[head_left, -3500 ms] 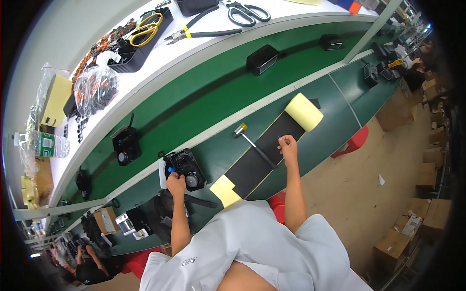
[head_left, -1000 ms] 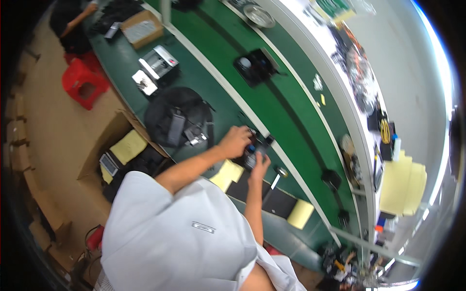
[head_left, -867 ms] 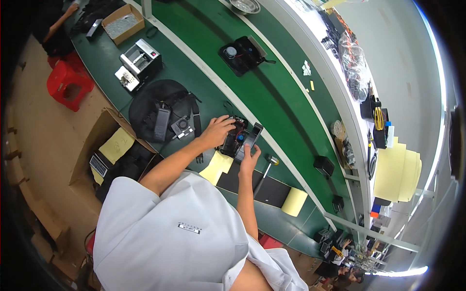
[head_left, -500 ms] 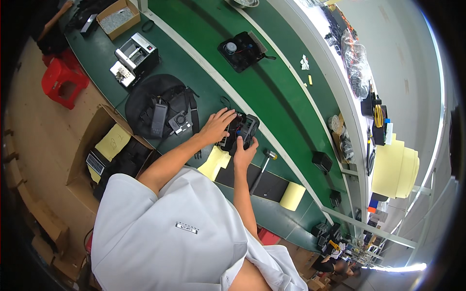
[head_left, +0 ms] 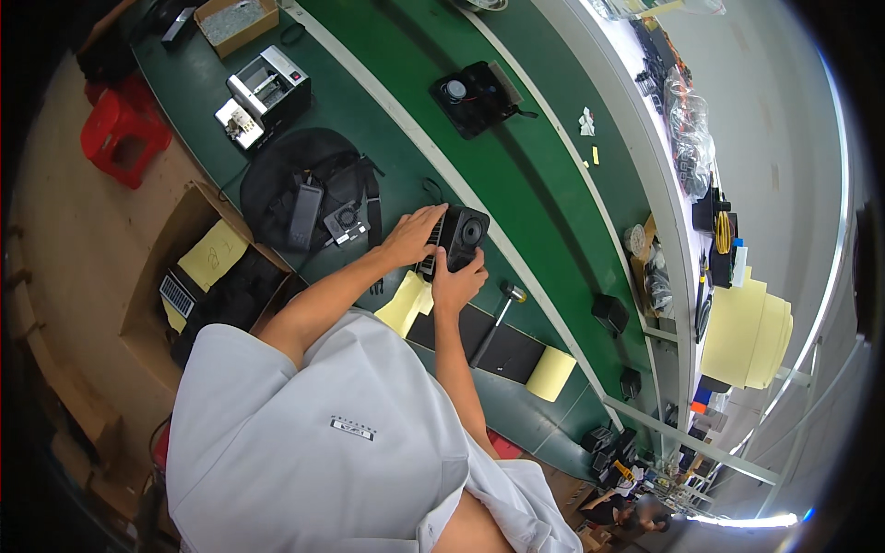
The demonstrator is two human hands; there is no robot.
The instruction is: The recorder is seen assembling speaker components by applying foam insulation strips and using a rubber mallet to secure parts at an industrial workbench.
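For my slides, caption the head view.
Left hand and right hand on a black boxy device at a green workbench.

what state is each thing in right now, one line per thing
black speaker housing, round driver facing out, left hand and right hand on it
hammer, lying down, handle across the dark strip
yellow roll, rolled up, lying on its side
second speaker housing, open, inner parts exposed
large carton, open, yellow sheet inside
small cardboard box, open, contents showing
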